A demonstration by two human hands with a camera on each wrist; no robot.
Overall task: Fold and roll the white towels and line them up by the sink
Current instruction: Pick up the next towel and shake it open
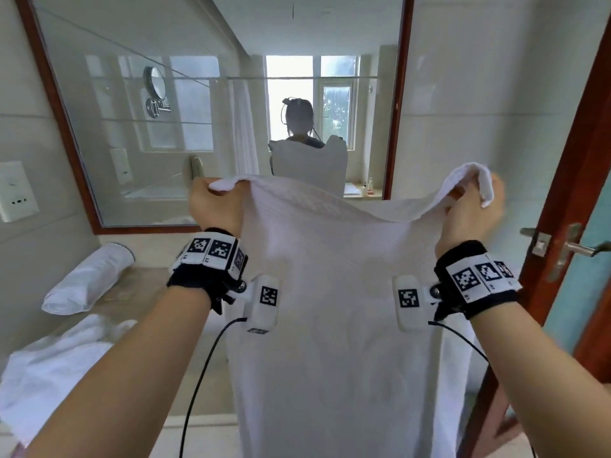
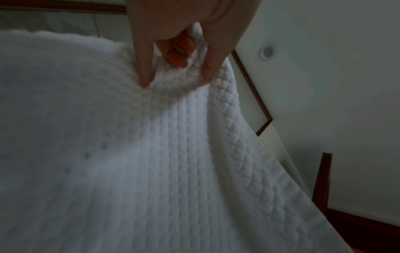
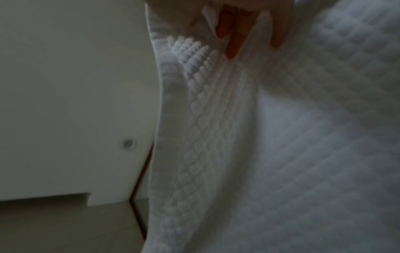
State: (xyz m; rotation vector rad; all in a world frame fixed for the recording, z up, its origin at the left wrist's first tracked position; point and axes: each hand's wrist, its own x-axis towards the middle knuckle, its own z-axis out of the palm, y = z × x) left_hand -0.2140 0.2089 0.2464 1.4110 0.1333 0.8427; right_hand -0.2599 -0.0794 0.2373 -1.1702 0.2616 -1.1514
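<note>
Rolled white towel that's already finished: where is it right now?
In the head view the rolled white towel lies at the left on the beige counter, just below the wood-framed mirror and behind a loose, crumpled white towel.

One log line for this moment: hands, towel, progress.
left hand: grips towel top corner | right hand: grips other corner | towel: hanging open, unfolded | rolled towel: on counter | loose towel: waiting

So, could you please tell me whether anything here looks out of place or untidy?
One thing: a loose towel lies crumpled on the counter's near left, beside the neatly rolled towel. The held towel hangs straight.
</note>
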